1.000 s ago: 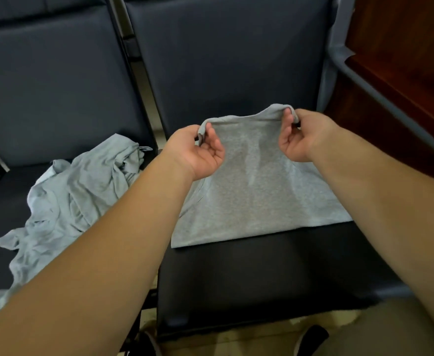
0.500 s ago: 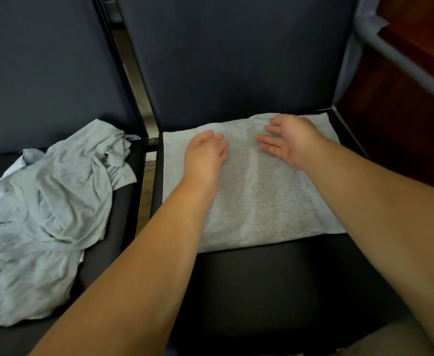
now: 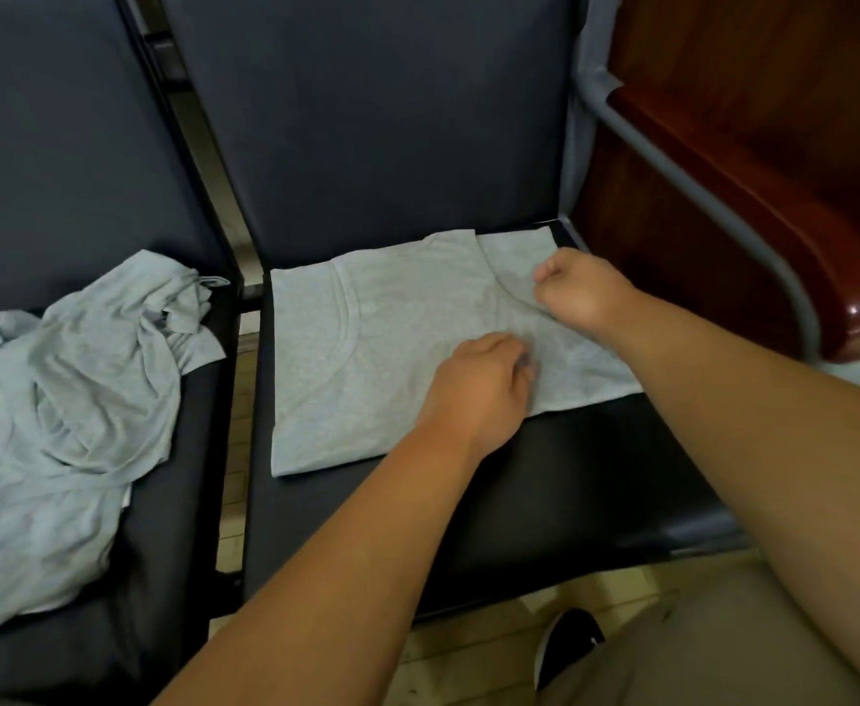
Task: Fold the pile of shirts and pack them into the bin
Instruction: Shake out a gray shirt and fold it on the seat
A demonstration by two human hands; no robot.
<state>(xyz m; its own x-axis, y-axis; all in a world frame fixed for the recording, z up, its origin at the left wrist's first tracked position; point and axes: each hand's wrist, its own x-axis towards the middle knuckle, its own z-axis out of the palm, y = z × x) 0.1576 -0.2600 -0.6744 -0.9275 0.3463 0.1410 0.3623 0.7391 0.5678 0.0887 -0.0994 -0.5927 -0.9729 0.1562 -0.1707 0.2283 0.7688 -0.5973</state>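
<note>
On the centre chair seat (image 3: 545, 501) the half-folded shirt (image 3: 367, 359) lies flat, left hand (image 3: 474, 389) and right hand (image 3: 583, 293) pinching its right side, so an uneven lift could skew the fold

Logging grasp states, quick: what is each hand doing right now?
Left hand: curled, pinching the flat grey cotton shirt near its middle.
Right hand: curled, pinching the same shirt further back.

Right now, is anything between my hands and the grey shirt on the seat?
No. The left hand and right hand are on the folded shirt, both curled into its fabric. The crumpled pile lies apart on the next seat. No bin is in view, so that path can't be judged.
</note>
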